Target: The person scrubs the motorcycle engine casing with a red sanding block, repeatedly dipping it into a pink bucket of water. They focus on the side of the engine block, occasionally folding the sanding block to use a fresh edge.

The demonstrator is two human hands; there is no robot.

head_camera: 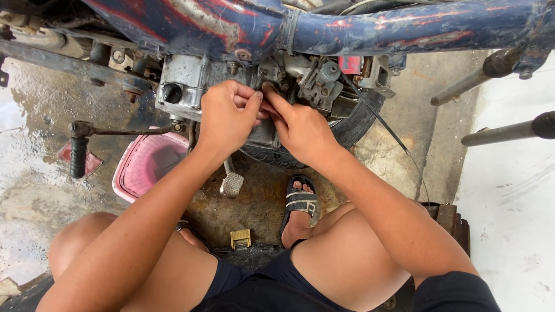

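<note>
We're squatting low so both hands meet at the same spot on the engine (191, 86), tucked under the blue frame (370, 29). Left hand (225, 118) comes in knuckles-up with its fingers (245, 101) curled shut, pinching some small part we can't make out; right hand (300, 130) angles in from the other side, fingertips pressed beside it. The pink tub (144, 164) sits on the floor below the engine, near the kick lever (78, 156).

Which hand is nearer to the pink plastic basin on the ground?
Left. The left hand works at the engine just above and right of the pink basin. The right hand sits farther right, beyond the left one, fingers at the same spot.
</note>
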